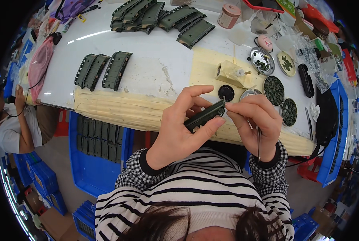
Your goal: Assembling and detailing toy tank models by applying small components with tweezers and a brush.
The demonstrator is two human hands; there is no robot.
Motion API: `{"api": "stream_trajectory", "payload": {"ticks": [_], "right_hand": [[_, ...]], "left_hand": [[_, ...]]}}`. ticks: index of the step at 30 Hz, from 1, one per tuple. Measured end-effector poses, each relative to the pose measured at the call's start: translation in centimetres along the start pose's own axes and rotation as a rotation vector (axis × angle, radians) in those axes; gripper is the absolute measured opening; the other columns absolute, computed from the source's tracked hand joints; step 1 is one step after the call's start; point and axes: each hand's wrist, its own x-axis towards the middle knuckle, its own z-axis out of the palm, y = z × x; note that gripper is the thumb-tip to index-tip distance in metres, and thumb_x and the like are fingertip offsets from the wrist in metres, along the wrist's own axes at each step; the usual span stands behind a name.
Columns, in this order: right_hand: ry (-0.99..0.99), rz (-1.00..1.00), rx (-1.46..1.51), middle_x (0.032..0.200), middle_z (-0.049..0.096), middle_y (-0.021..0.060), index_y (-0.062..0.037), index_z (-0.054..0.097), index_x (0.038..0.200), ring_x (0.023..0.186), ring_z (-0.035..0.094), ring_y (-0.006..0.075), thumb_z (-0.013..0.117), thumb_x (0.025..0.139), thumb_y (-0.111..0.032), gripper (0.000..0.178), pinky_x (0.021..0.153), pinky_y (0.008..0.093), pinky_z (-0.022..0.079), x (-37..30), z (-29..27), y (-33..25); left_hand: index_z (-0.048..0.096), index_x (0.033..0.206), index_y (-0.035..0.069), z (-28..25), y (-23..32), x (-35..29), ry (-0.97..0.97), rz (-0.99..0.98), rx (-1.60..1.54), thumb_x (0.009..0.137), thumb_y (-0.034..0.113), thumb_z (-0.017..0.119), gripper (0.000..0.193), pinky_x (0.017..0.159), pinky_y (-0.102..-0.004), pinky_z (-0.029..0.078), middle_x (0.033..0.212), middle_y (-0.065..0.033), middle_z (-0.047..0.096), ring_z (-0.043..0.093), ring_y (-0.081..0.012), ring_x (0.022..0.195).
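My left hand (178,127) grips a dark green, curved plastic panel (203,116), tilted on edge above the padded table edge. The thumb lies along its near side. My right hand (256,120) is closed, with thumb and forefinger pinched at the panel's right end. What lies between those fingertips is too small to make out. A thin metal tool (259,145) runs down through the same hand, past the palm. Just beyond the panel sit a small black round dish (226,92) and a tape-wrapped block (232,74) with a thin stick in it.
Round tins of small green pieces (274,90) (289,112) and a metal dish (262,61) stand at right. Similar panels lie at left (117,71) and in a back pile (139,16). A blue crate (92,174) holds more below the table. Another person's arm (24,128) shows far left.
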Motion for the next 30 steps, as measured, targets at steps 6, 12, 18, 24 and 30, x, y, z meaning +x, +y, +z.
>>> {"api": "stream_trajectory", "payload": {"ticks": [6,12,18,24,30], "right_hand": [[-0.004,-0.059,-0.032,0.077,0.059,0.0075,-0.003,0.069,0.092,0.06,0.058,0.0184,0.073,0.071,0.003,0.023,0.052,0.0267,0.045,0.2,0.1,0.0],[-0.001,-0.058,-0.019,0.078,0.059,0.0075,-0.0029,0.069,0.092,0.059,0.058,0.0183,0.073,0.07,0.004,0.023,0.052,0.0268,0.045,0.2,0.2,0.2],[0.019,-0.028,0.009,0.078,0.057,0.0082,-0.0023,0.068,0.093,0.06,0.054,0.0167,0.076,0.068,0.001,0.026,0.053,0.0261,0.043,0.7,-0.6,-0.9],[0.156,0.025,0.122,0.075,0.055,0.0057,-0.0009,0.066,0.091,0.058,0.043,0.0113,0.072,0.072,0.001,0.02,0.052,0.0232,0.035,-0.4,-2.2,-0.7],[0.158,0.057,0.13,0.075,0.056,0.0063,-0.0011,0.066,0.088,0.057,0.046,0.0119,0.07,0.072,0.003,0.017,0.051,0.0231,0.035,-0.7,-1.8,-0.8]], "left_hand": [[0.046,0.127,0.003,-0.1,-0.1,0.0,-0.015,-0.011,0.033,0.084,0.016,0.071,0.051,0.075,-0.0251,0.046,0.098,-0.0078,0.064,0.059,-0.0115,0.087],[0.047,0.124,0.004,-0.1,-0.3,0.0,-0.004,-0.016,0.002,0.084,0.016,0.072,0.049,0.071,-0.0247,0.045,0.095,-0.0073,0.064,0.058,-0.0111,0.081],[0.045,0.125,0.003,0.0,-1.3,0.3,-0.076,-0.048,-0.39,0.09,0.025,0.063,0.045,0.08,-0.0272,0.047,0.106,-0.0097,0.063,0.06,-0.0139,0.09],[0.034,0.134,-0.004,0.5,-2.8,0.2,-0.213,-0.023,-0.671,0.093,0.052,0.047,0.07,0.097,-0.0444,0.046,0.123,-0.0256,0.055,0.056,-0.0345,0.116],[0.035,0.134,-0.003,0.2,-2.7,0.1,-0.26,-0.016,-0.668,0.096,0.051,0.039,0.066,0.098,-0.0452,0.045,0.123,-0.0287,0.054,0.058,-0.0361,0.113]]}}
